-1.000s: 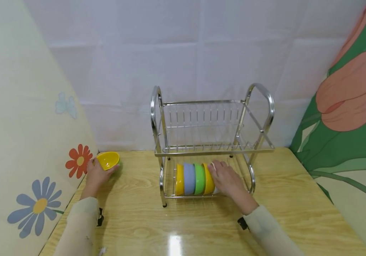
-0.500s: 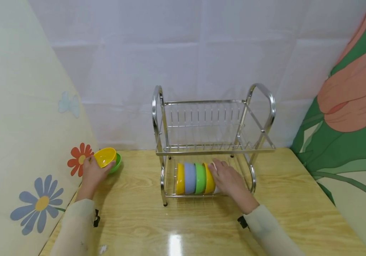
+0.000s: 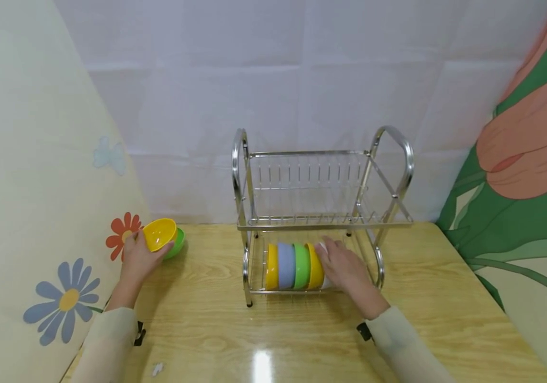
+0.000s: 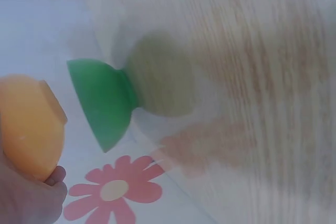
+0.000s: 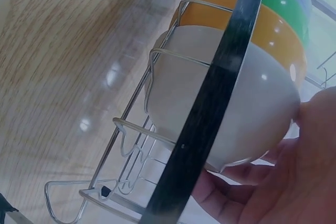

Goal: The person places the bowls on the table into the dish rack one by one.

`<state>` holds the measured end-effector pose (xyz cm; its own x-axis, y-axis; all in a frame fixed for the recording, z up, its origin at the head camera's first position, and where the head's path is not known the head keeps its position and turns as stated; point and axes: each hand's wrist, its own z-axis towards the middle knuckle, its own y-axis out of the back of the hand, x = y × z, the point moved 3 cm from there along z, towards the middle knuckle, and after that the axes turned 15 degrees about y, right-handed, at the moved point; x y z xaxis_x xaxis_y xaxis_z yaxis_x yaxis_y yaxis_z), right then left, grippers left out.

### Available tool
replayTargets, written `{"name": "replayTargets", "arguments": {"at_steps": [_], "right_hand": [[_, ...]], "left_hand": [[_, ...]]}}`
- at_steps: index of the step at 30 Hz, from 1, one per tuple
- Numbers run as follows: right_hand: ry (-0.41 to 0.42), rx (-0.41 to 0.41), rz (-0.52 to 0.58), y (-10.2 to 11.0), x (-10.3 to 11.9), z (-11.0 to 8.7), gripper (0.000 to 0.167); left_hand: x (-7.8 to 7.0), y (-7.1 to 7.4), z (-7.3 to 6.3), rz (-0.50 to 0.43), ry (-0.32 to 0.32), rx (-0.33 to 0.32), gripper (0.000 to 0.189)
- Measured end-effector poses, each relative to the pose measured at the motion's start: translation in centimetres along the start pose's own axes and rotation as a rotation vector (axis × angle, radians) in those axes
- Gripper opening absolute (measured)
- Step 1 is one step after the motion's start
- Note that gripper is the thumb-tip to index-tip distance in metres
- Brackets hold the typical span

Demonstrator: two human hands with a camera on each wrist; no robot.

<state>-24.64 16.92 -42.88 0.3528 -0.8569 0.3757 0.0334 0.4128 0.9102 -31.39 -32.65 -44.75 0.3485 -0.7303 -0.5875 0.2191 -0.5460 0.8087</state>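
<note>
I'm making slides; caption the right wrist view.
Right hand holds a white bowl beside a yellow bowl in a dish rack.

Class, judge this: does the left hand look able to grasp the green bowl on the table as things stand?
Probably not: the left hand is taken up gripping a yellow bowl, though the green bowl stands close by, otherwise unblocked.

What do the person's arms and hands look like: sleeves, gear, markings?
Left hand and right hand are bare, no gloves. Left sleeve and right sleeve are pale cream, plain-looking, ending around the wrists. A small black piece shows beside each: left black piece, right black piece; too small to identify. No cables visible.
</note>
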Motion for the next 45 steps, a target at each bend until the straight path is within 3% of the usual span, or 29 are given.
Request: {"name": "replayTargets", "arguments": {"at_steps": [8, 13, 25, 45], "right_hand": [[-0.032, 0.000, 0.027, 1.0, 0.2, -0.6, 0.078], [0.000, -0.054, 0.052, 1.8, 0.6, -1.2, 0.086], [0.003, -0.146, 0.117, 3.5, 0.8, -2.8, 0.063], [0.048, -0.274, 0.214, 4.7, 2.5, -5.2, 0.061]], "left_hand": [[-0.9, 0.9, -1.7, -0.006, -0.098, -0.041, 0.109], [-1.5, 1.2, -3.0, -0.029, -0.144, -0.047, 0.108], [-3.1, 1.8, -5.9, -0.003, -0.253, -0.070, 0.102], [-5.0, 1.8, -11.7, -0.040, -0.401, -0.075, 0.105]]}}
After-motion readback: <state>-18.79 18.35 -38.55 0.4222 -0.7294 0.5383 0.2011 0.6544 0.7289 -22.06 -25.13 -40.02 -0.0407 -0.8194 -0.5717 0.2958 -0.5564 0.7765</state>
